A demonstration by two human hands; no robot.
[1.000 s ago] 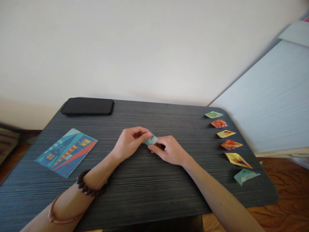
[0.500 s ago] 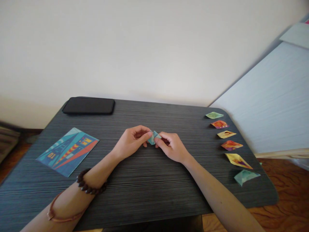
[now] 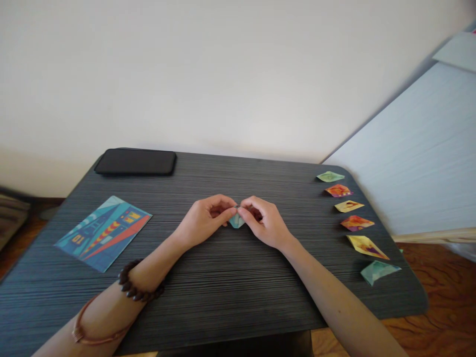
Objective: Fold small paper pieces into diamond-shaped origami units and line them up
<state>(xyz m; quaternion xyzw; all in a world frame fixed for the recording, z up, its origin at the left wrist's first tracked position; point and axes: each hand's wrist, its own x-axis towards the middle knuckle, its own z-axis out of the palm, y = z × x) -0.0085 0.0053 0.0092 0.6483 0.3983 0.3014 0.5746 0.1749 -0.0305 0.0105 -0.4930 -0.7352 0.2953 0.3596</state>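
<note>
The person is working a folded teal paper (image 3: 236, 221) at the middle of the bench (image 3: 223, 297), low over the dark striped surface; whether it is resting on it cannot be told. The left hand (image 3: 203, 220) and the right hand (image 3: 266, 223) are meeting fingertip to fingertip over it. Each grip is pressed together on the paper's upper part between thumb and forefinger, so only the lower corner is showing beneath the fingers. This looks like a fine crease or tuck on an already small, many-layered piece. Doing it well is probably a matter of lining the edges up before pressing. It would also mean holding the layers flat with one grip while the other is running the fold, and pressing lightly so the thin paper is not tearing or skewing. No box, tray or bowl is showing, so nothing is sitting inside anything. A row of six folded pieces (image 3: 356, 222) is lying loose along the bench's right edge, each apart from its neighbour. A printed sheet (image 3: 102, 232) is lying flat at the left, well apart from the hands. A dark phone (image 3: 136, 162) is resting at the far left corner.
</note>
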